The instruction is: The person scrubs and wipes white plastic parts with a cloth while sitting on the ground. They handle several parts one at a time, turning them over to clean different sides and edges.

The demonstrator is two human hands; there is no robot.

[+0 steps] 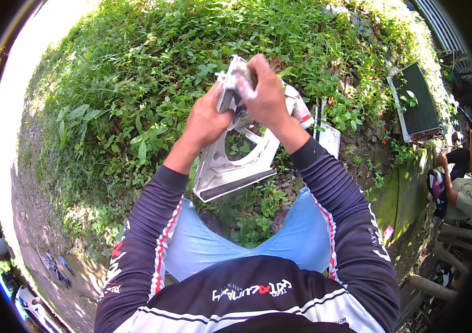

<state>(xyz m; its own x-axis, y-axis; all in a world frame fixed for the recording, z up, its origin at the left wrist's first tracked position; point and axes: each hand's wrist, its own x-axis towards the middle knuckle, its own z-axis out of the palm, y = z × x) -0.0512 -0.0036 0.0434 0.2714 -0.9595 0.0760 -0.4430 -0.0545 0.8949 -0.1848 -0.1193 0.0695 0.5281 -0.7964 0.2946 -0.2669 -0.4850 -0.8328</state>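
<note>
I stand over weedy ground holding a white plastic housing panel (226, 173) with a round cut-out, tilted upright in front of my knees. My left hand (207, 117) grips its upper left edge. My right hand (265, 91) is closed over the top of the panel, covering a small grey part there that I cannot make out. Both forearms wear dark long sleeves with red and white stripes.
Dense green weeds (136, 83) cover the ground ahead. Another white panel (327, 133) lies in the plants to the right. A finned coil unit (419, 102) leans at far right. A person (460, 186) crouches by a mossy concrete ledge (408, 194).
</note>
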